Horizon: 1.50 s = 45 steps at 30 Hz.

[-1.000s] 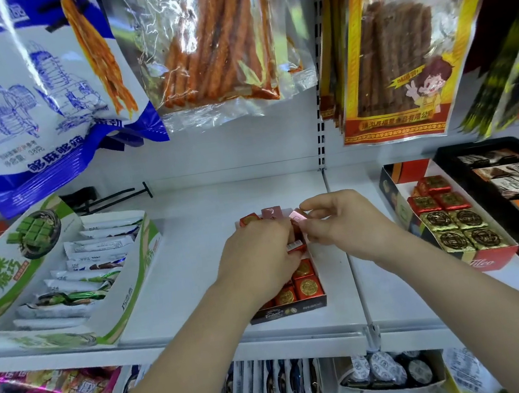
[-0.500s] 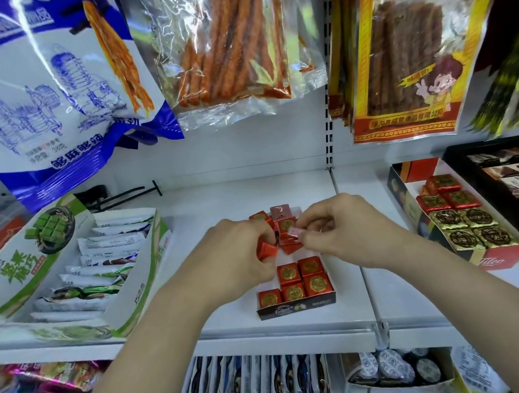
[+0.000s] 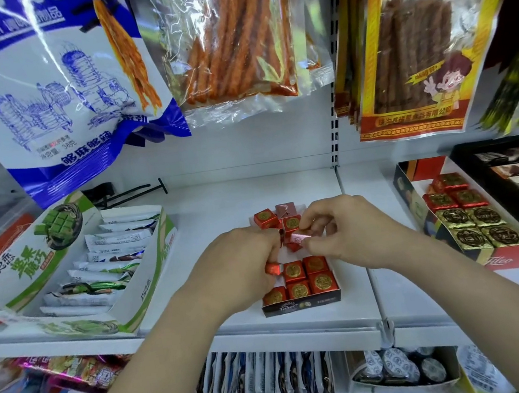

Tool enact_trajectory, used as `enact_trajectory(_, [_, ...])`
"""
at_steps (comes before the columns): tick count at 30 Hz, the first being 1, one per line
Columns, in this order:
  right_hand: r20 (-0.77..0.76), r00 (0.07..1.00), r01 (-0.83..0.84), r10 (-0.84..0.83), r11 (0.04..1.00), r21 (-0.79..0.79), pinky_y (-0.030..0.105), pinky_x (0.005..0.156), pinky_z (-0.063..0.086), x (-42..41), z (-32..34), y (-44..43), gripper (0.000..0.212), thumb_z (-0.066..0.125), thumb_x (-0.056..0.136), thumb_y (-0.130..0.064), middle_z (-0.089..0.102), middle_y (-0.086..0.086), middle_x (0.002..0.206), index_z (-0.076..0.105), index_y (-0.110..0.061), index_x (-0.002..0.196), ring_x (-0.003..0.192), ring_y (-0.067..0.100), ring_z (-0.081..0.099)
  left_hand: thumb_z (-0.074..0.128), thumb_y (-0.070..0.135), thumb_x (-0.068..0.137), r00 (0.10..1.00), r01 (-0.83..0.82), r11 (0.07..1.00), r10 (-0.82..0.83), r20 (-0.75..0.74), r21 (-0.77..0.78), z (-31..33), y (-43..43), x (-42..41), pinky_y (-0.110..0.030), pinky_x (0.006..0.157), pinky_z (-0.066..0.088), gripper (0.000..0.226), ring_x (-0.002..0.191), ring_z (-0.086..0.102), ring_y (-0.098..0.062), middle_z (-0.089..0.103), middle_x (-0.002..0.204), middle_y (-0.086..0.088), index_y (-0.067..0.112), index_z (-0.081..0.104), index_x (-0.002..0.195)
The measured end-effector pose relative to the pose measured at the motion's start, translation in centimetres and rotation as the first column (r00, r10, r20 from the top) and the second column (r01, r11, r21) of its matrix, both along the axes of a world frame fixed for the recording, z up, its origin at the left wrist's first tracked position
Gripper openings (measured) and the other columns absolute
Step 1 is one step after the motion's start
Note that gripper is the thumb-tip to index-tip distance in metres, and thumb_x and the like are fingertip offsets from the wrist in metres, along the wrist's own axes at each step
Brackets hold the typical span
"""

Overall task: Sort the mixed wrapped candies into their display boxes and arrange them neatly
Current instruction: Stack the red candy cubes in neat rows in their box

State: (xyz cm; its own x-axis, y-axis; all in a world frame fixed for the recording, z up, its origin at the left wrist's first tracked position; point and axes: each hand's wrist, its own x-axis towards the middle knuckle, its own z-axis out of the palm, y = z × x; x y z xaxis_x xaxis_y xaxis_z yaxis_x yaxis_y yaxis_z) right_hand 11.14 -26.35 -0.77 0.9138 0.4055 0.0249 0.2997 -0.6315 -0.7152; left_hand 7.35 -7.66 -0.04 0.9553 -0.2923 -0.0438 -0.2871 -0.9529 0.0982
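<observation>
Though half-hidden (left hand [image 3: 237, 266]), candy [image 3: 273, 269].

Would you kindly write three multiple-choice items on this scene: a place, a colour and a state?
1. Where is the green-and-white box?
A. on the lower shelf
B. on the upper shelf, at the left
C. hanging from a hook

2. Which candy does the right hand pinch?
A. a green candy
B. a blue candy
C. a pink candy

3. What is the left hand doing?
A. gripping a red candy
B. lying flat
C. holding a bag

Answers: B, the box stands at that shelf's left end; C, pink foil shows in the pinch; A, the hand curls round the red candy.
</observation>
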Motion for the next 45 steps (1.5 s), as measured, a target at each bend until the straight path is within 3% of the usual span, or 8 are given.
enact_trajectory(4, [-0.007, 1.0, -0.029, 0.028, 1.0, -0.01, 0.012, 0.061, 0.043, 0.0, 0.1, 0.0, 0.019, 0.075, 0.076, -0.028, 0.066, -0.008, 0.081, 0.068, -0.024, 0.094, 0.066, 0.001, 0.055, 0.067, 0.03, 0.08, 0.999, -0.029, 1.0, 0.029, 0.016, 0.003, -0.1, 0.2, -0.2, -0.028, 0.06, 0.035, 0.021, 0.074, 0.049, -0.015, 0.052, 0.079, 0.01, 0.026, 0.046, 0.081])
enact_trajectory(11, [-0.055, 0.989, -0.142, 0.136, 0.982, -0.123, 0.01, 0.06, 0.041, 0.0, -0.2, 0.1, 0.019, 0.076, 0.076, -0.026, 0.065, -0.012, 0.085, 0.066, -0.027, 0.092, 0.071, -0.001, 0.056, 0.064, 0.037, 0.083, 0.999, -0.03, 1.0, 0.03, -0.027, -0.004, 0.3, 0.0, -0.3, -0.029, 0.074, 0.045, 0.028, 0.093, 0.054, -0.014, 0.058, 0.101, 0.01, 0.036, 0.062, 0.111])
enact_trajectory(16, [-0.054, 0.99, -0.135, 0.128, 0.978, -0.161, 0.011, 0.059, 0.037, 0.1, -0.3, 0.2, 0.019, 0.076, 0.077, -0.029, 0.065, -0.011, 0.089, 0.065, -0.027, 0.093, 0.073, 0.001, 0.056, 0.066, 0.037, 0.086, 0.998, -0.037, 0.996, 0.032, -0.063, -0.084, 0.9, 0.4, -0.5, -0.031, 0.083, 0.048, 0.018, 0.091, 0.055, -0.011, 0.062, 0.098, 0.01, 0.032, 0.068, 0.103])
enact_trajectory(24, [-0.037, 0.992, -0.126, 0.122, 0.977, -0.173, 0.01, 0.059, 0.036, 0.2, -0.5, 0.3, 0.019, 0.077, 0.076, -0.026, 0.064, -0.012, 0.087, 0.065, -0.028, 0.091, 0.07, -0.001, 0.054, 0.073, 0.032, 0.08, 0.995, -0.031, 0.997, 0.025, -0.095, -0.067, 0.7, 0.2, -0.3, -0.03, 0.078, 0.049, 0.013, 0.089, 0.055, -0.012, 0.06, 0.096, 0.01, 0.03, 0.065, 0.089])
enact_trajectory(28, [-0.021, 0.994, -0.111, 0.109, 0.979, -0.171, 0.011, 0.059, 0.036, 0.2, -0.5, 0.1, 0.018, 0.076, 0.077, -0.025, 0.063, -0.013, 0.087, 0.065, -0.028, 0.09, 0.068, -0.001, 0.052, 0.07, 0.028, 0.085, 0.988, -0.062, 0.994, 0.048, -0.146, -0.092, 0.7, 0.3, -0.2, -0.027, 0.079, 0.049, 0.01, 0.09, 0.058, -0.009, 0.067, 0.097, 0.012, 0.029, 0.073, 0.094])
enact_trajectory(37, [0.039, 0.995, -0.083, 0.092, 0.977, -0.195, 0.009, 0.056, 0.034, 0.2, -0.5, 0.0, 0.021, 0.073, 0.079, -0.018, 0.052, -0.02, 0.076, 0.059, -0.033, 0.085, 0.07, -0.002, 0.052, 0.07, 0.026, 0.085, 0.988, -0.063, 0.995, 0.051, -0.149, -0.075, 0.8, 0.2, 0.1, -0.022, 0.073, 0.044, 0.011, 0.088, 0.057, -0.007, 0.067, 0.096, 0.012, 0.028, 0.073, 0.096])
enact_trajectory(41, [0.058, 0.998, -0.024, 0.027, 0.998, -0.059, 0.016, 0.065, 0.047, 0.5, -0.2, -0.3, 0.016, 0.077, 0.077, -0.034, 0.063, -0.014, 0.08, 0.066, -0.025, 0.083, 0.075, 0.004, 0.059, 0.066, 0.026, 0.088, 0.994, -0.096, 0.977, 0.084, -0.069, -0.192, 0.7, 0.1, 0.4, -0.021, 0.076, 0.047, 0.01, 0.087, 0.059, -0.006, 0.067, 0.093, 0.014, 0.031, 0.071, 0.095])
enact_trajectory(45, [0.021, 0.991, 0.127, -0.13, 0.986, 0.107, 0.025, 0.07, 0.052, 1.1, 0.0, -0.9, 0.015, 0.075, 0.079, -0.036, 0.067, -0.006, 0.077, 0.067, -0.024, 0.082, 0.073, 0.006, 0.061, 0.061, 0.027, 0.09, 0.987, -0.077, 0.958, 0.112, 0.115, -0.277, 0.0, -0.9, 1.5, -0.025, 0.085, 0.044, 0.028, 0.096, 0.05, -0.009, 0.062, 0.109, 0.01, 0.034, 0.064, 0.117])
